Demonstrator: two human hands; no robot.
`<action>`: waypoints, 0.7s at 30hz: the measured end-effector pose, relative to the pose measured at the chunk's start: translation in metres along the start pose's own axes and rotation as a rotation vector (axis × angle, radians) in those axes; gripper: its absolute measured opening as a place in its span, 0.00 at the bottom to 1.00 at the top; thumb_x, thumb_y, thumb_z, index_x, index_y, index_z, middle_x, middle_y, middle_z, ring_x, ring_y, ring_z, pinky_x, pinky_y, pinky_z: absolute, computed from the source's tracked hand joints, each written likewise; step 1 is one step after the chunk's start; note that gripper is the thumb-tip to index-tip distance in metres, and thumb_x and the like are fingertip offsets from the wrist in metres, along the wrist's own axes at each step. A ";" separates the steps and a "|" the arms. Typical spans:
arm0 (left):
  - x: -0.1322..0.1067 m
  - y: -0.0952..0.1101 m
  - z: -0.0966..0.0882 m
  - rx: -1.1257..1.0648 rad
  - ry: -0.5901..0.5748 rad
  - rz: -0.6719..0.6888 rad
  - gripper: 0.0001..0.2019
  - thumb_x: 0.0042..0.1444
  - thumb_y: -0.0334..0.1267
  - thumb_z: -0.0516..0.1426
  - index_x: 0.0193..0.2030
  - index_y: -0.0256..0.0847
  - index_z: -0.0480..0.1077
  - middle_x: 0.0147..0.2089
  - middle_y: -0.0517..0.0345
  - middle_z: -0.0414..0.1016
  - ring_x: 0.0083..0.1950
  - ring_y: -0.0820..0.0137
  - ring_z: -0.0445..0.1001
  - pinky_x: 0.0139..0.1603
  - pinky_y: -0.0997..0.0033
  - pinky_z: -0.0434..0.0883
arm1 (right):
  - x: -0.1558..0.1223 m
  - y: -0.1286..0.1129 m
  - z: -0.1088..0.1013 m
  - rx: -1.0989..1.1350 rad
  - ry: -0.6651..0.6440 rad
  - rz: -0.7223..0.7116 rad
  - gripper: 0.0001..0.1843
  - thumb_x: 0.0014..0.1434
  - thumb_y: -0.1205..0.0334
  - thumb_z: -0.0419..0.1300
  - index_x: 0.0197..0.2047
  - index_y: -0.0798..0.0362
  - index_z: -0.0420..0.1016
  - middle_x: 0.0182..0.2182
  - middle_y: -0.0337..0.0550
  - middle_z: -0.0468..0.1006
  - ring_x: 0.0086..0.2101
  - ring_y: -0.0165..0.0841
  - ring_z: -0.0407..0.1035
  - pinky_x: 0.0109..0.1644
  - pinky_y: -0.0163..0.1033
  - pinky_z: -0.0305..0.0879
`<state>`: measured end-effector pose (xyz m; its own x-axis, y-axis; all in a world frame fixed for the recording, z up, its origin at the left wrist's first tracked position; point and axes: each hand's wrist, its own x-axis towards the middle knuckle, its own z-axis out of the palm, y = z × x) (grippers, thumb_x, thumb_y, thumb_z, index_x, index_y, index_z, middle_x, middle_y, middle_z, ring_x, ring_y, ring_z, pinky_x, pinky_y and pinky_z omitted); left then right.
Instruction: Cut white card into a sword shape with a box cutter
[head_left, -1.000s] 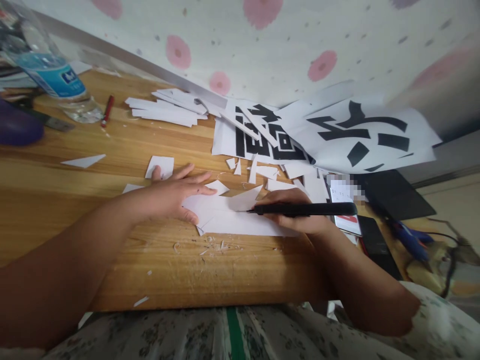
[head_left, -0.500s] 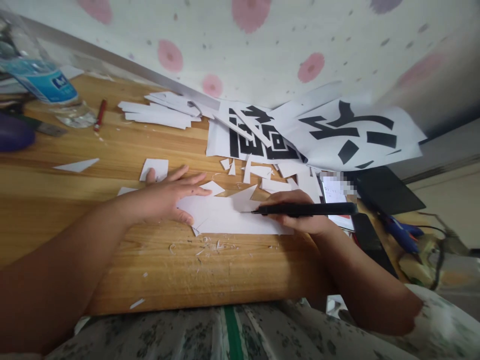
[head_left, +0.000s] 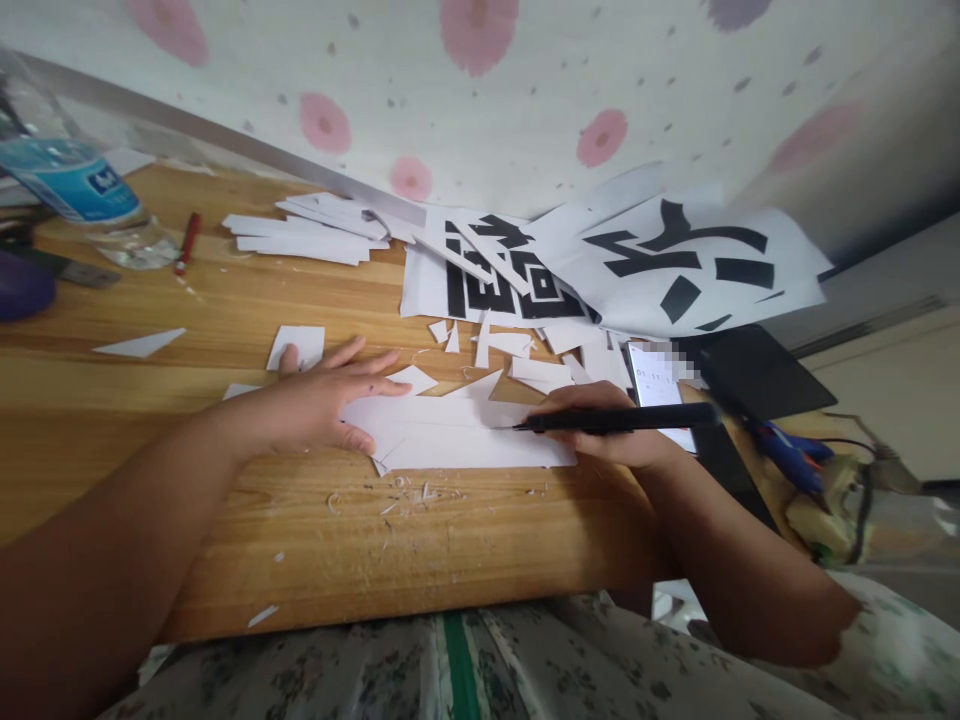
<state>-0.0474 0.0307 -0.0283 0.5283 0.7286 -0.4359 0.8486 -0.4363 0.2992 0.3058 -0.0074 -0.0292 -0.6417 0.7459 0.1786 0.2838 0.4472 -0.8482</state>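
Note:
A long white sheet of stiff paper or board (head_left: 457, 440) lies flat on the wooden table. My left hand (head_left: 322, 398) rests with fingers spread over its left end, the thumb and forefinger on the sheet, other fingertips near small white offcuts. In my right hand (head_left: 592, 425) is a black craft knife (head_left: 622, 418), held nearly level, its thin tip touching the sheet toward the right end. A faint line runs leftward from the tip. A pointed white piece (head_left: 476, 385) lies at the sheet's far edge, and a small white square (head_left: 307, 345) lies under my left little finger side.
White strips (head_left: 307, 235) are piled at the back. Sheets with black characters (head_left: 679, 255) lean by the patterned curtain. A phone (head_left: 652, 375), a blue glue gun (head_left: 787, 455), a water bottle (head_left: 82, 190), a red pen-like item (head_left: 187, 243) and shavings (head_left: 424, 492) surround the work.
The knife tip has moved right along the sheet, leaving a longer faint line behind it. My left hand holds its place on the sheet. The whole view has shifted slightly.

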 end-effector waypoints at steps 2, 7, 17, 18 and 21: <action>0.000 0.000 0.000 0.011 0.018 0.011 0.33 0.53 0.52 0.61 0.65 0.69 0.57 0.75 0.67 0.35 0.74 0.43 0.29 0.58 0.17 0.37 | -0.003 -0.001 -0.003 -0.012 -0.003 -0.009 0.14 0.58 0.60 0.64 0.47 0.54 0.79 0.38 0.47 0.83 0.37 0.31 0.77 0.39 0.33 0.72; 0.001 -0.004 0.003 0.024 0.043 0.047 0.33 0.52 0.53 0.61 0.65 0.67 0.58 0.76 0.63 0.37 0.74 0.39 0.31 0.58 0.16 0.38 | -0.009 -0.004 -0.014 -0.065 -0.037 -0.003 0.15 0.59 0.58 0.64 0.48 0.55 0.79 0.36 0.47 0.83 0.35 0.30 0.76 0.37 0.32 0.71; -0.015 0.011 -0.004 -0.020 0.129 0.136 0.23 0.62 0.45 0.55 0.64 0.52 0.62 0.75 0.55 0.43 0.74 0.40 0.37 0.54 0.14 0.42 | -0.021 -0.011 -0.034 -0.068 -0.101 0.125 0.18 0.58 0.53 0.64 0.47 0.57 0.78 0.36 0.48 0.82 0.33 0.31 0.76 0.36 0.33 0.71; -0.015 0.011 -0.004 -0.022 0.132 0.135 0.23 0.61 0.45 0.56 0.64 0.52 0.63 0.74 0.55 0.43 0.74 0.41 0.37 0.54 0.15 0.42 | -0.022 -0.011 -0.036 -0.068 -0.103 0.129 0.18 0.58 0.52 0.64 0.46 0.57 0.78 0.36 0.48 0.82 0.33 0.31 0.76 0.36 0.33 0.71; -0.011 0.006 0.000 -0.005 0.137 0.134 0.24 0.61 0.44 0.57 0.64 0.54 0.62 0.75 0.56 0.43 0.74 0.41 0.37 0.54 0.15 0.41 | -0.025 -0.012 -0.040 -0.061 -0.112 0.118 0.20 0.58 0.51 0.64 0.47 0.57 0.78 0.36 0.49 0.82 0.35 0.32 0.76 0.38 0.34 0.72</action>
<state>-0.0483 0.0205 -0.0215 0.6276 0.7294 -0.2721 0.7705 -0.5318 0.3515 0.3472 -0.0116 -0.0034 -0.6761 0.7366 0.0199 0.4023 0.3916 -0.8275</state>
